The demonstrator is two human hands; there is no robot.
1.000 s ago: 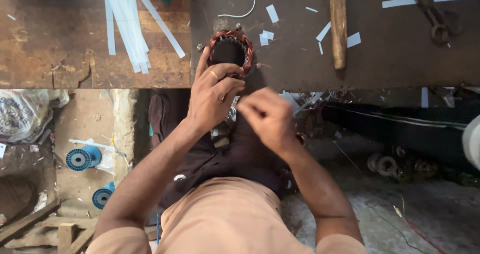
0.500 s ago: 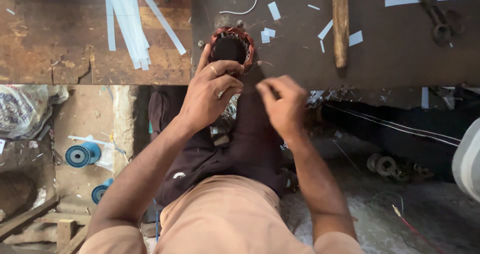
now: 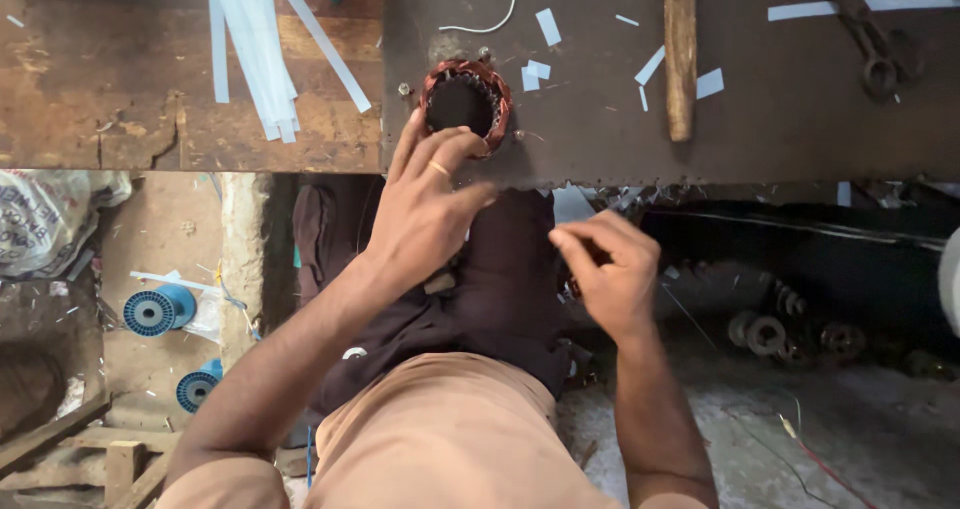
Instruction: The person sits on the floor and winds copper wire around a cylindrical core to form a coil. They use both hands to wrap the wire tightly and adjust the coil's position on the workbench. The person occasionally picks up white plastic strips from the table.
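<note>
We see the stator (image 3: 466, 104) sitting at the near edge of the dark bench (image 3: 800, 119), in the upper middle of the frame, a round iron ring with copper coils showing red-brown around its bore. The left hand (image 3: 425, 214) reaches up to it from below: the fingers are spread and curved, the tips resting on the lower rim of the ring to steady it rather than closing around it, and 1 finger carries a ring. The right hand (image 3: 610, 269) hangs below the bench edge, right of centre, well apart from the stator; its thumb and fingers are pinched together as on something very thin, perhaps a wire or a slip of paper, but we cannot tell what, if anything, lies between them. As for progress, we judge the winding to be well on: coils fill the slots all the way round as far as we can see, and the bore is open and dark. What is left looks like finishing work on the wire ends or slot lining, though the near side of the ring is hidden by the fingers. A bundle of white strips (image 3: 255, 44) lies in the upper left, small paper pieces (image 3: 545, 29) are scattered near the stator, a wooden handle (image 3: 680, 49) lies upright to its right, and scissors (image 3: 870, 44) rest in the upper right. 2 blue spools (image 3: 155, 311) stand on the floor at lower left.
</note>
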